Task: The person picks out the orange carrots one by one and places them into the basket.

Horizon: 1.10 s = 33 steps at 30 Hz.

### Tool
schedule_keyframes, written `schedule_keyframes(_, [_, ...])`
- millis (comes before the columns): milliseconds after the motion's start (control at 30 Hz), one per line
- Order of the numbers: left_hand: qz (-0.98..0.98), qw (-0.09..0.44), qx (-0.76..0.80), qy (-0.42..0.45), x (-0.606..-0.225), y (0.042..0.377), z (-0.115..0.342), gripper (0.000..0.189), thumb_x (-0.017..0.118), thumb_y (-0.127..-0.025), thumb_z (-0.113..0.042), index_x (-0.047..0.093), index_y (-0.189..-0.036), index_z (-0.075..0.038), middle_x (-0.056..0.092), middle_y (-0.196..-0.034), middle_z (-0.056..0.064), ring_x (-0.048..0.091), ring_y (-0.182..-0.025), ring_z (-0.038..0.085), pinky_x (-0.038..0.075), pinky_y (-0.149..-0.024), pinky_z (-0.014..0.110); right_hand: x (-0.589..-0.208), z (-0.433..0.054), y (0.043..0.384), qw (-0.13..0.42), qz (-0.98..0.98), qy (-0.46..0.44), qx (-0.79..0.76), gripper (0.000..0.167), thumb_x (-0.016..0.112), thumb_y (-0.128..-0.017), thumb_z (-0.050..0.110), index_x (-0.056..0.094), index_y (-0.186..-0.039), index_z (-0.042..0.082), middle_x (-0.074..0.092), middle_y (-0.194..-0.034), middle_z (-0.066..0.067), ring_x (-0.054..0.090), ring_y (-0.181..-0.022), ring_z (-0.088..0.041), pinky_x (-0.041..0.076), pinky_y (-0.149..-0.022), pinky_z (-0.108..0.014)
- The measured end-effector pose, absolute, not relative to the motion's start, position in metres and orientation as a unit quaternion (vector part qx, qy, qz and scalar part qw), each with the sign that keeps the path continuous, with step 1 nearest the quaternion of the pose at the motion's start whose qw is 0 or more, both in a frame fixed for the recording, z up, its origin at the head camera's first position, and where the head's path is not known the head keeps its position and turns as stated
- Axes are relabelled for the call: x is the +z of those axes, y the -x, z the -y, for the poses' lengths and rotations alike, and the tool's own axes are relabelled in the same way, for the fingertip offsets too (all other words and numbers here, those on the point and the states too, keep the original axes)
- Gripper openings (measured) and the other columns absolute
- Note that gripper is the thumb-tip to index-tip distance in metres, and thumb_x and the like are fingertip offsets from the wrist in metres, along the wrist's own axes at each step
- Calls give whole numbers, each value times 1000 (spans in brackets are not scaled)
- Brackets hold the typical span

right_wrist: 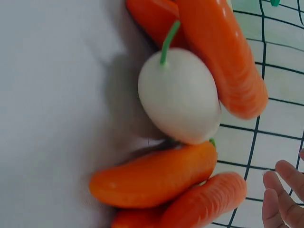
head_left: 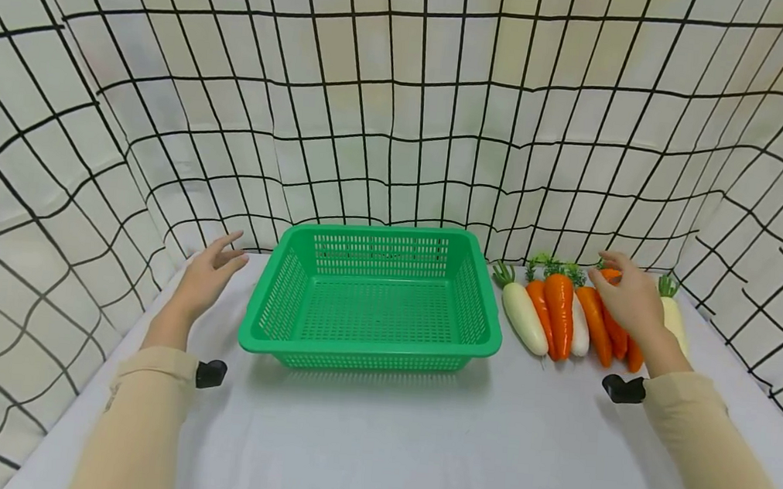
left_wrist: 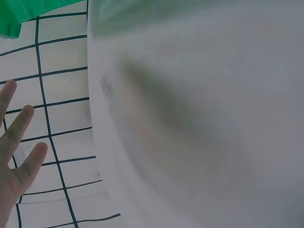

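My left hand (head_left: 205, 279) hovers to the left of a green plastic basket (head_left: 368, 355), fingers spread and holding nothing. In the left wrist view its fingers (left_wrist: 19, 128) are apart, with a corner of the basket above them. My right hand (head_left: 628, 296) is raised over a row of vegetables at the right, its fingers loosely bent and nothing in them. Beneath and beside it lie several orange carrots (head_left: 558, 313) and a white radish (head_left: 523, 318). Another white radish (head_left: 671, 319) lies to the right, partly hidden by the hand. The right wrist view shows a rounded white radish end (right_wrist: 179, 95) between carrots.
A black wire grid (head_left: 405, 90) backed by white cloth stands behind and at both sides. The white table surface (head_left: 415, 448) stretches in front of the basket. Each wrist bears a small black device (head_left: 211, 374).
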<state>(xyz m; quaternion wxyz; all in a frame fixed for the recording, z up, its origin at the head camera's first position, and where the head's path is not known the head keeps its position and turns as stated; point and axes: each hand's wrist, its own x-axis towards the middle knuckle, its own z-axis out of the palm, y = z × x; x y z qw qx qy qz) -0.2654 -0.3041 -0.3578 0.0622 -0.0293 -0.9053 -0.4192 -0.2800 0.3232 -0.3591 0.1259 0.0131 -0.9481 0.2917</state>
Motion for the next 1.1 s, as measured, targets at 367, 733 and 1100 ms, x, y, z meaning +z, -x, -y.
schedule_keyframes(367, [904, 31, -417, 85, -364, 263, 292, 61, 45, -112, -36, 25, -164, -10, 49, -145, 34, 39, -139, 53, 28, -108, 74, -369, -304, 279, 59, 955, -20, 290, 71, 52, -105, 48, 36, -156, 2, 47, -148, -30, 51, -124, -50, 44, -94, -65])
schedule_keyframes(733, [908, 5, -404, 109, -373, 260, 291, 60, 47, -110, -37, 30, -163, -14, 43, -150, 34, 37, -140, 52, 28, -108, 74, -381, -289, 287, 17, 961, -21, 277, 75, 63, -101, 40, 34, -155, -3, 33, -154, -35, 37, -135, -54, 35, -105, -70])
schedule_keyframes(1100, [916, 5, -382, 120, -376, 260, 290, 56, 42, -112, -37, 31, -163, -16, 44, -150, 34, 39, -139, 53, 30, -107, 74, -387, -286, 292, 26, 960, 3, 279, 70, 60, -103, 37, 35, -155, -1, 40, -150, -34, 43, -129, -55, 38, -102, -69])
